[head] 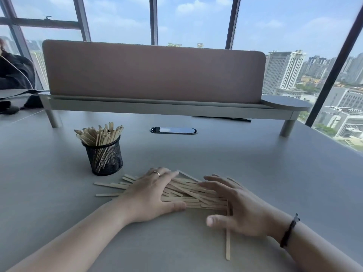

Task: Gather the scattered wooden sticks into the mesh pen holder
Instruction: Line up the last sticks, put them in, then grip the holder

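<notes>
A black mesh pen holder (105, 158) stands upright on the grey table, with several wooden sticks (100, 134) poking out of its top. A loose pile of wooden sticks (188, 193) lies flat on the table in front of me, to the right of the holder. My left hand (151, 195) rests flat on the pile's left part, fingers spread, a ring on one finger. My right hand (235, 209) lies on the pile's right end, fingers apart. One stick (227, 244) points toward me from under the right hand. Neither hand grips anything.
A pink desk divider (153, 71) on a raised shelf (169, 108) crosses the back of the table. An oval cable port (172, 130) sits in the tabletop behind the pile. A person in dark clothes (13, 69) sits far left. Windows lie beyond.
</notes>
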A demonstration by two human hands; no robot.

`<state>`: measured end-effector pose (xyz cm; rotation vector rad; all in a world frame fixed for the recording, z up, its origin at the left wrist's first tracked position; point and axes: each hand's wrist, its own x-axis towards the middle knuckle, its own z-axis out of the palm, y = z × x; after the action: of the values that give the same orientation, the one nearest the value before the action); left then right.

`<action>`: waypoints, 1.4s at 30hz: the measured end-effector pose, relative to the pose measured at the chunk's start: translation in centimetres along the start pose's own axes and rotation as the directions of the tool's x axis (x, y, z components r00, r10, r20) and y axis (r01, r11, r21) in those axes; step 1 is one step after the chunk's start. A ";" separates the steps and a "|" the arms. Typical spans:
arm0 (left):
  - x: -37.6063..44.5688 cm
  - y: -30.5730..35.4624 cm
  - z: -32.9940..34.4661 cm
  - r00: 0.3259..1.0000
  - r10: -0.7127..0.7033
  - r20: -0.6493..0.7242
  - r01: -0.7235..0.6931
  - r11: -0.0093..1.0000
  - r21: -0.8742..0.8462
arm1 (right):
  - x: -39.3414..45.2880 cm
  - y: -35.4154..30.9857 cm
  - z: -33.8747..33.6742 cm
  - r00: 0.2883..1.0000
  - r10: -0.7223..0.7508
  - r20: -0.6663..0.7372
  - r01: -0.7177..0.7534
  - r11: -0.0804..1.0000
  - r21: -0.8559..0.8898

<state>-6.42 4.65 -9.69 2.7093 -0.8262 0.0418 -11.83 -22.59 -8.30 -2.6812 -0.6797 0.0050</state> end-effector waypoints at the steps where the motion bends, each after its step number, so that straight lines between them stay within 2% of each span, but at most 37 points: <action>1: 0.2 0.1 0.2 1.000 0.003 0.003 -0.003 1.000 0.015 | 0.1 -0.3 0.6 1.000 0.004 0.022 -0.002 0.997 -0.075; 3: 0.6 0.3 0.3 1.000 0.004 -0.008 -0.004 1.000 0.031 | 0.8 -1.2 1.5 1.000 0.003 -0.012 -0.005 0.989 -0.149; 9: 1.2 0.8 0.9 0.995 0.093 -0.037 -0.092 0.995 0.037 | 2.8 -2.9 2.8 0.984 0.039 -0.176 -0.068 0.984 -0.164; 14: 1.2 1.0 0.9 0.990 0.100 -0.097 -0.096 0.994 0.043 | 3.5 -3.4 3.3 0.965 0.056 -0.256 -0.113 0.970 -0.215; 20: 1.3 1.4 0.6 0.966 0.137 -0.218 -0.097 0.978 0.185 | 4.7 -3.7 3.4 0.948 0.082 -0.308 -0.147 0.970 -0.194; 23: 1.2 1.1 0.4 0.933 0.205 -0.294 -0.111 0.946 0.305 | 4.9 -3.8 3.1 0.942 0.092 -0.323 -0.145 0.979 -0.143; 28: 1.3 0.5 0.2 0.920 0.186 -0.344 -0.020 0.900 0.435 | 4.2 -3.8 2.3 0.943 0.115 -0.311 -0.115 0.993 0.020; 34: 0.6 -1.4 -1.1 0.873 0.153 -0.463 0.030 0.931 0.364 | 3.7 -3.5 1.9 0.971 0.112 -0.213 -0.114 0.993 0.003; 38: 0.4 -2.2 -1.8 0.863 0.073 -0.500 0.099 0.946 0.309 | 3.8 -3.1 2.0 0.979 0.130 -0.157 -0.125 0.991 0.038; 42: 0.3 -2.8 -1.6 0.843 0.010 -0.538 0.137 0.963 0.232 | 4.1 -3.1 2.1 0.976 0.154 -0.151 -0.159 0.987 -0.018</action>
<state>-4.54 7.12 -8.95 2.7290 -0.5835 0.9135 -9.84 -17.49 -8.81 -2.7234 -0.4249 -0.1636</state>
